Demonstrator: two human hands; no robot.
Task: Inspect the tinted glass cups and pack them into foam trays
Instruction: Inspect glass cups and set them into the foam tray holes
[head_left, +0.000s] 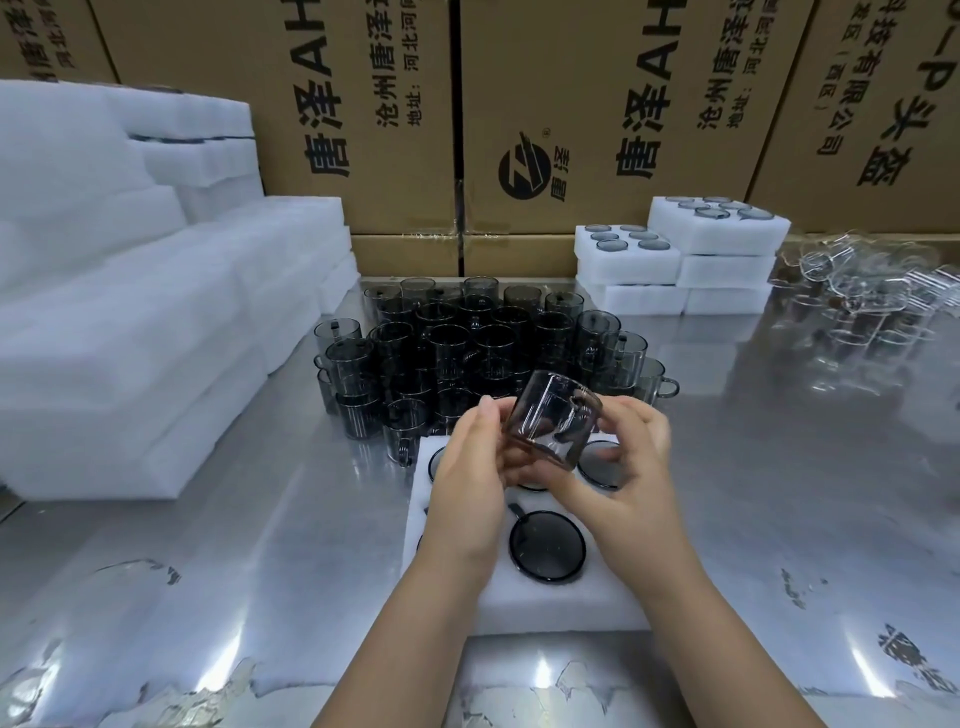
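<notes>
- A stack of blank foam blocks (130, 312) is sitting at the far left, well apart from the work.
- Loose dark cups (467, 353) are crowding the metal table (260, 545) just beyond the hands, waiting their turn.
- The left hand (467, 483) is cradling the raised cup from its left side – thumb up against the glass, fingers curled underneath.
- The held cup (550, 421) is hanging tilted in the air above the foam tray, between both hands; by my reading this is the inspection step, not yet the packing.
- The right hand (628, 457) is gripping the cup at its handle side, fingers curled in.
- The foam tray (561, 608) is lying directly under the hands, with cups already seated in several pockets. The next move is probably calling for lowering this cup upright into a free pocket – though the hands are hiding part of the tray, so I cannot tell which one is free.
- Filled trays (675, 260) are stacking up at the back right.
</notes>
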